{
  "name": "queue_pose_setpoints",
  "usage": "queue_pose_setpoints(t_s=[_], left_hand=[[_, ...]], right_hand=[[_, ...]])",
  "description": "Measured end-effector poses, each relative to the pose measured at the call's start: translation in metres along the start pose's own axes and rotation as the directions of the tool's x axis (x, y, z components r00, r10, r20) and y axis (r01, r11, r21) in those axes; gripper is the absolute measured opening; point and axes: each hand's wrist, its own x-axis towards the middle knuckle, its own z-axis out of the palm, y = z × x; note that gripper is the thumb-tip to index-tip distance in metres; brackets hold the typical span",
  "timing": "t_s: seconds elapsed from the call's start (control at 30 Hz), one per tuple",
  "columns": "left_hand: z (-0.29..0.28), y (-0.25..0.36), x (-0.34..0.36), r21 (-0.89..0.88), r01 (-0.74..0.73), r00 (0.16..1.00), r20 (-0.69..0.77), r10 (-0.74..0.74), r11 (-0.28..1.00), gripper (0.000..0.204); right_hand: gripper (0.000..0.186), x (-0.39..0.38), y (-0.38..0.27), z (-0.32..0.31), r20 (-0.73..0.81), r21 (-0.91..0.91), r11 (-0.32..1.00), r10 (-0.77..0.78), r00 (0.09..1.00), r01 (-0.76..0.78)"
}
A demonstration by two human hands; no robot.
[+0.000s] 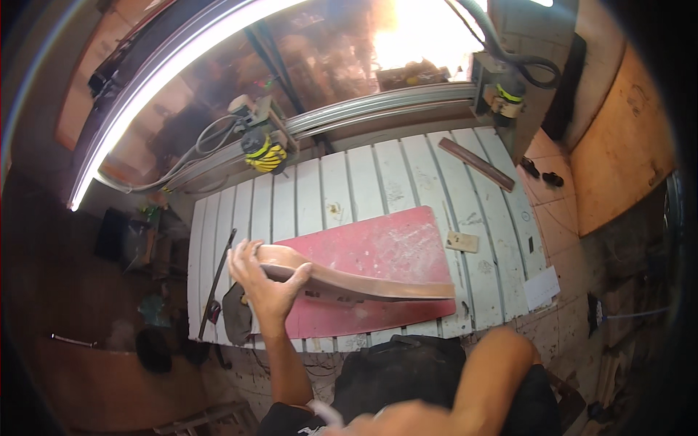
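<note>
My left hand [270, 285] grips one end of a curved wooden piece [363, 283], fingers over its far edge and thumb along its near side. From my hand the piece sweeps right, its other end low over or on a dusty pink sheet [389, 236]; whether it touches cannot be told. At the lower edge, my right hand [407, 421] is close to the camera and blurred, with its forearm bent back toward my body. Its fingers do not show clearly. A whitish thing [327, 414] beside it is too smeared to name.
Under the sheet is a white slatted table [305, 189]. A dark wooden strip [476, 164], a tan block [462, 242], white paper [542, 287] and a thin dark rod [218, 283] lie on it. Two machine heads [263, 149] hang from a metal rail [378, 102] behind.
</note>
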Motion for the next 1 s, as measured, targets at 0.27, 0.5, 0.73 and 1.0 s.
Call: queue_pose_setpoints(t_s=[0.27, 0.5, 0.73, 1.0], left_hand=[[0.013, 0.010, 0.014, -0.241, -0.130, 0.990, 0.019, 0.138, 0.962, 0.064], [0.036, 0.025, 0.038, -0.412, -0.218, 0.966, 0.037, 0.255, 0.885, 0.035], [0.054, 0.019, 0.051, -0.428, -0.234, 0.962, 0.027, 0.271, 0.873, 0.037], [0.060, -0.005, 0.057, -0.408, -0.223, 0.967, 0.018, 0.252, 0.885, 0.061]], right_hand=[[0.044, -0.033, 0.155, 0.034, -0.141, 0.233, 0.768, 0.633, 0.761, -0.596], [0.048, -0.021, 0.219, 0.093, -0.207, 0.442, 0.717, 0.666, 0.717, -0.539], [0.030, 0.020, 0.246, 0.097, -0.261, 0.649, 0.639, 0.698, 0.667, -0.414], [0.032, 0.009, 0.245, 0.108, -0.031, 0.714, 0.471, 0.760, 0.649, -0.518]])
